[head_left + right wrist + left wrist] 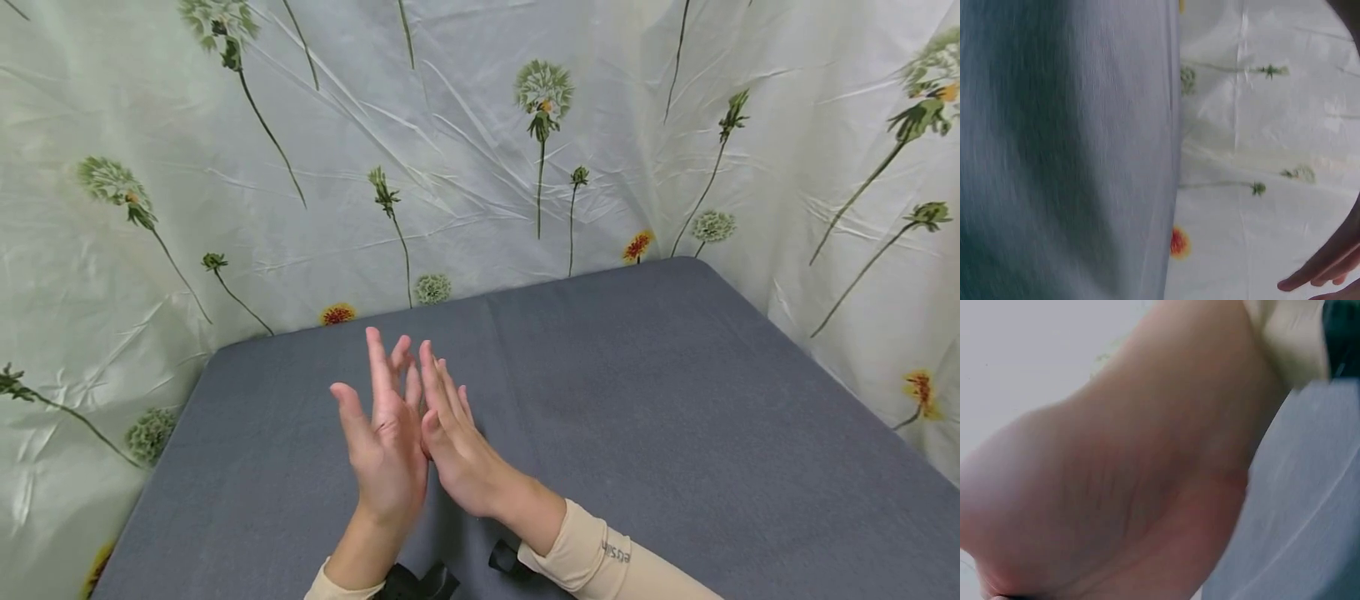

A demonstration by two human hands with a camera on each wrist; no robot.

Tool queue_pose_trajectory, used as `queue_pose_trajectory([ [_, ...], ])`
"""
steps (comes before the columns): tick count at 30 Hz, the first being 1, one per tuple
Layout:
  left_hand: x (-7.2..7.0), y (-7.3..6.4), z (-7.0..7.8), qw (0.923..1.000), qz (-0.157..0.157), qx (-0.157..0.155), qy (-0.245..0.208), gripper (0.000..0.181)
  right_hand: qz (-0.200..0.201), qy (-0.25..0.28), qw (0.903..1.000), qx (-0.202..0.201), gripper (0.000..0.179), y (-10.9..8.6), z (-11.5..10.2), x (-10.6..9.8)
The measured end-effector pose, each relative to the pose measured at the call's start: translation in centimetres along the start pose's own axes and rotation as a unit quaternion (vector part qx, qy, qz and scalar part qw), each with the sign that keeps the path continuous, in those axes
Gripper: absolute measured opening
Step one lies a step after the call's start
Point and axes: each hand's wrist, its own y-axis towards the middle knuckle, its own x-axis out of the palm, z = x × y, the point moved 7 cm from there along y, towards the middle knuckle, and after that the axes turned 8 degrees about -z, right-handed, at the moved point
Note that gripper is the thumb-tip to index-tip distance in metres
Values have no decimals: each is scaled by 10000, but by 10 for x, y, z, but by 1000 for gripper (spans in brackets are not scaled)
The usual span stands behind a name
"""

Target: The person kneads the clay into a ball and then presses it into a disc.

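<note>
Over the near-middle part of a grey-covered table (637, 400), both bare hands are raised with palms turned toward each other. The left hand (392, 446) has its fingers extended and its thumb spread out to the left. Angled in from the right, the right hand (461, 458) keeps its fingers straight, and its palm side meets the left palm around the lower part. No object shows between them. In the left wrist view, a palm and wrist (1129, 469) fill most of the picture. A few fingertips (1304, 278) show at the lower right of the right wrist view.
A pale curtain (465, 150) printed with dandelions and orange flowers hangs behind the table and along its sides. Black straps (420, 581) and a small black piece (504, 556) sit by the wrists, near the cream sleeves (577, 550).
</note>
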Motion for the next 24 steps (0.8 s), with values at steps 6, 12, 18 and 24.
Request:
queue_pose_trajectory([
  [6, -17, 2, 9, 9990, 257, 356, -91, 81, -388, -141, 9991, -118, 78, -5, -15, 23],
  [12, -24, 4, 0, 9998, 102, 66, -138, 82, -428, -392, 9978, -325, 80, -9, -29, 30],
  [18, -7, 1, -20, 9970, -173, -482, -581, 88, -10, -555, 9964, -636, 81, -10, -37, 16],
  [24, 23, -3, -29, 9974, -665, -245, -118, 76, 290, -413, 9964, -681, 80, -7, -44, -10],
])
